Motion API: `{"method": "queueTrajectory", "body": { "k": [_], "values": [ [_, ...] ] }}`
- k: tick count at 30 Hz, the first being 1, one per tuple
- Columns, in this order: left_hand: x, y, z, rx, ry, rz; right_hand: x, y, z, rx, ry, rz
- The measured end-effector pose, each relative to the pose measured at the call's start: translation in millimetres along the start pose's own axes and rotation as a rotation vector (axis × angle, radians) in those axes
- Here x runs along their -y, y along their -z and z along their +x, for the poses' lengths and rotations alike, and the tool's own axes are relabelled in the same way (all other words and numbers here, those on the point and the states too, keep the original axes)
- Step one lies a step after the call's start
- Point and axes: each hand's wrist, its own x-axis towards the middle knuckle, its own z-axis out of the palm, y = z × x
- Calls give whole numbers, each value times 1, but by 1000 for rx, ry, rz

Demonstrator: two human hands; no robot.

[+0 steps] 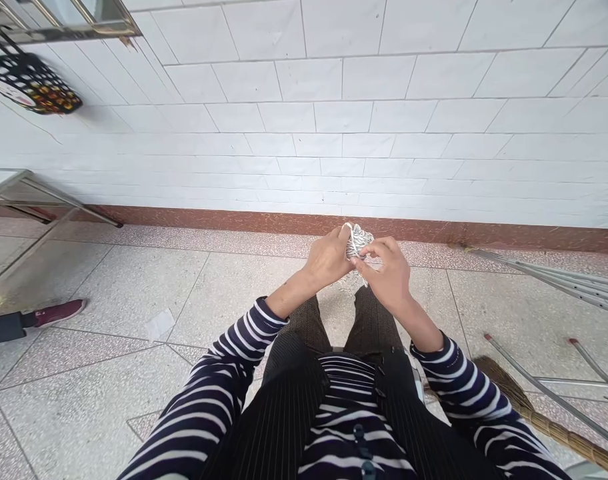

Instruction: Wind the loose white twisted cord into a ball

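Held out in front of my knees is a bundle of white cord [359, 240], wound into a loose clump with some strands hanging below. My left hand [330, 257] is closed around its left side, the thumb up near the top. On the right side, my right hand [390, 272] pinches at the strands with thumb and index finger. Both hands meet at the bundle's lower edge. The far side of the bundle and several left fingertips are hidden.
A white tiled wall [314, 87] stands ahead. At right are a straw broom [554, 427], metal legs [539, 383] and crutch-like metal poles [544, 270]. A metal-legged table [9, 180], a person's shoe [59, 313] and a hanging dotted bag [31, 80] are at left. White paper [160, 325] lies on the floor.
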Motion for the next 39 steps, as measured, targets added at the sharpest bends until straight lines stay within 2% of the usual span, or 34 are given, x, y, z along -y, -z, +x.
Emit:
{"method": "queueTrajectory", "body": {
  "k": [2, 4, 8, 11, 15, 18, 20, 23, 25, 27, 30, 32, 34, 37, 39],
  "values": [
    [-2, 0, 0, 12, -3, 19, 0, -2, 0, -32, 62, -100],
    [-2, 0, -1, 18, 4, 17, -3, -1, 3, -37, 61, -35],
    [4, 0, -7, 56, -63, -82, -24, 3, 12, -53, -163, 199],
    [10, -7, -11, 69, -92, -215, -46, 0, 17, 14, -241, 200],
    [18, -11, -13, 104, -20, -512, -61, -6, 20, 156, -224, 132],
    [21, -8, -10, 169, -73, -726, -55, -6, 20, 179, -184, 51],
    [23, -6, -7, 166, -72, -787, -47, -2, 17, 177, -151, 27],
    [24, -8, -4, 109, 50, -666, -31, 9, 10, 191, -128, 165],
    [23, -13, -6, 93, 100, -526, -24, 14, 6, 276, -187, 364],
    [19, -19, -9, 81, 81, -438, -21, 13, 4, 371, -343, 579],
    [14, -25, -12, 82, -10, -434, -23, 3, 4, 323, -569, 762],
    [14, -26, -12, 110, -87, -539, -28, -2, 5, 242, -608, 803],
    [20, -25, -9, 128, -123, -752, -33, 0, 7, 156, -617, 855],
    [36, -26, -4, 67, -11, -1114, -43, 13, 8, 86, -674, 973],
    [47, -31, -3, -15, 117, -1246, -48, 25, 5, 90, -707, 1047]
  ]
}}
